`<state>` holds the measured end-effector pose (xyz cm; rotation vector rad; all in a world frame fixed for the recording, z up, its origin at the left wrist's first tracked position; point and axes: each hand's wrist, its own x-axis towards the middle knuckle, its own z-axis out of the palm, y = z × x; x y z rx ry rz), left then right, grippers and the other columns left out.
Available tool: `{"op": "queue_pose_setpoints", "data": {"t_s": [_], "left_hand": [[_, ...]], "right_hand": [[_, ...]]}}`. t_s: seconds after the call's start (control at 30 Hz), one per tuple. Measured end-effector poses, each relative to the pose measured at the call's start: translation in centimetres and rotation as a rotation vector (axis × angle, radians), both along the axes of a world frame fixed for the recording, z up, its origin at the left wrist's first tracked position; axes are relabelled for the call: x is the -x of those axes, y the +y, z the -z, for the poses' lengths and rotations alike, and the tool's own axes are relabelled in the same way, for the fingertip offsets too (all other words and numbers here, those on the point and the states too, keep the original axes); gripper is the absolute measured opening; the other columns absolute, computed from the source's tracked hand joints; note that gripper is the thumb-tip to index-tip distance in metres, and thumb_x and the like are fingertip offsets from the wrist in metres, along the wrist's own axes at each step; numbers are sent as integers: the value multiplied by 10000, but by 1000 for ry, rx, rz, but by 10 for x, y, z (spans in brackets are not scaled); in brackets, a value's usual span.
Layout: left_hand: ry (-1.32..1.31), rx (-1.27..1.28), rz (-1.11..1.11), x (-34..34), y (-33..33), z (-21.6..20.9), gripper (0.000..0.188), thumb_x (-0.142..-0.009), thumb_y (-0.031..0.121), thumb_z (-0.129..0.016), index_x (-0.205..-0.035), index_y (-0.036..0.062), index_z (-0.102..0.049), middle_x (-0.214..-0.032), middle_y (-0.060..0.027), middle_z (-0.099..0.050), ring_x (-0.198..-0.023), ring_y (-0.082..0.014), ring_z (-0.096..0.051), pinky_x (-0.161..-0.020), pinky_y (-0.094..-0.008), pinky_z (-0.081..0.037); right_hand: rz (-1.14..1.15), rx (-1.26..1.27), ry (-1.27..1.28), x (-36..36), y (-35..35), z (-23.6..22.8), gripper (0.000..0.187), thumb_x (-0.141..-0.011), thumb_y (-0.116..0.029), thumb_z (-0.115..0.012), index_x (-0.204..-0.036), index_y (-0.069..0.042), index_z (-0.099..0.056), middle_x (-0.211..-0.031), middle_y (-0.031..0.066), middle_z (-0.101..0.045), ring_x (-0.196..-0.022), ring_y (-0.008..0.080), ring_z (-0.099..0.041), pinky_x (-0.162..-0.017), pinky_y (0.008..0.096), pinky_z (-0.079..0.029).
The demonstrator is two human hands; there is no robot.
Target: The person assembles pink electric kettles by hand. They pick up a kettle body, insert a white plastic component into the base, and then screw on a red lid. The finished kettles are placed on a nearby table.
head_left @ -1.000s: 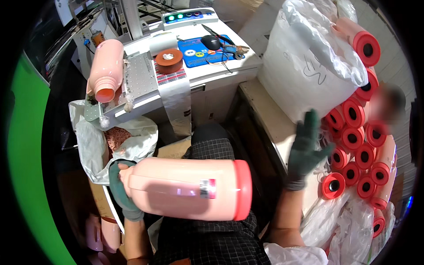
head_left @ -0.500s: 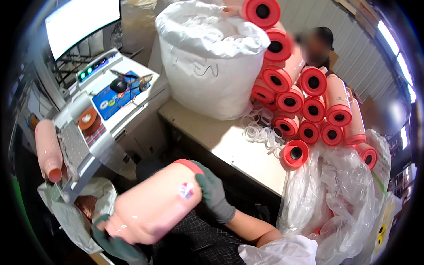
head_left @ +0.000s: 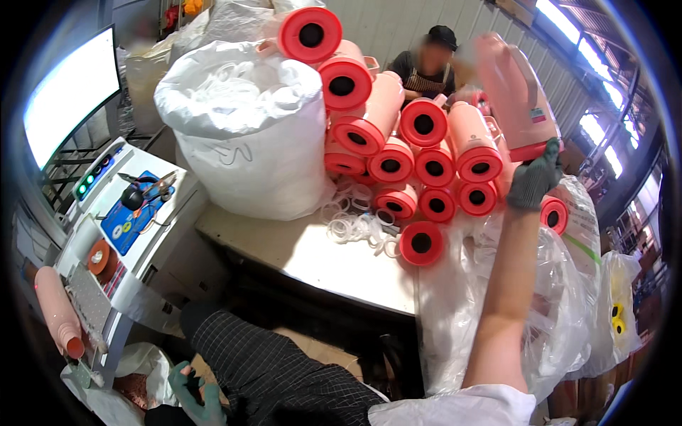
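Note:
My right hand [head_left: 536, 177], in a grey-green glove, is raised at the upper right and closed on the red base of a pink jug [head_left: 515, 99]. The jug stands nearly upright, tilted slightly left, with a handle along its side and a small label low down. Low on the left is my left hand [head_left: 195, 394], gloved in green with bare fingertips showing. It holds nothing, its fingers are apart and loosely bent, and it is close to my checked trouser leg. Left of the raised jug lie several stacked pink jugs [head_left: 433, 167], their red bases facing me.
A white sack [head_left: 249, 156] full of pale rings stands on the bench [head_left: 312, 248], with loose white rings [head_left: 352, 224] beside it. Clear plastic bags [head_left: 547, 305] hang at right. At left are a machine [head_left: 156, 213], another pink jug [head_left: 57, 309] and a screen [head_left: 71, 96]. A person [head_left: 430, 67] sits beyond.
My right hand has carried the jug from my lap up to the far right. The left hand has let go of it and stays low. The view has swung right.

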<state>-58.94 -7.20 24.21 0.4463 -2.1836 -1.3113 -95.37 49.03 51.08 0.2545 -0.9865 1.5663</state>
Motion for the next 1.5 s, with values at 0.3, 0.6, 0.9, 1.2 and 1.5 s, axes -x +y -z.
{"op": "queue_pose_setpoints", "data": {"t_s": [0.3,0.6,0.9,1.2,1.5], "left_hand": [[-226,-89,65,8,3,16,367,-976,181,-715,-1272,-12,-616,-1262,-160,-620,-1224,-297,-556,-1090,-403,-416],[-347,394,183,-41,-31,84,388,-1007,125,-658,-1388,75,-606,-1395,-198,-523,-1271,-380,-511,-1105,-441,-410],[-114,-99,44,-22,-32,97,291,-948,5,-630,-1235,-7,-580,-1215,-97,-610,-1108,-192,-610,-941,-343,-519],[-85,307,-333,-86,-1,30,503,-897,312,-791,-1277,60,-579,-1267,-157,-568,-1181,-347,-582,-1040,-443,-470],[-513,-85,-1701,-340,-57,206,389,-866,341,-737,-1034,30,-574,-995,-189,-630,-953,-371,-608,-831,-474,-500]], "right_hand": [[1154,-473,-591,82,161,19,534,-794,-384,-866,-1062,12,-626,-972,177,-702,-908,351,-683,-845,436,-526],[1000,479,-655,47,206,-10,384,-801,-345,-845,-896,-18,-667,-797,94,-708,-738,311,-683,-717,414,-528],[1138,-207,-810,84,178,57,310,-901,-252,-728,-1053,11,-668,-961,126,-702,-864,315,-672,-833,419,-526],[-864,-1151,-769,-141,-275,343,294,-1002,-159,-611,-1210,40,-668,-1125,158,-696,-989,319,-660,-950,424,-524],[-1404,-1610,-341,-243,-420,298,240,-961,-97,-656,-1143,59,-670,-1041,143,-692,-1000,256,-657,-895,341,-515]]}}
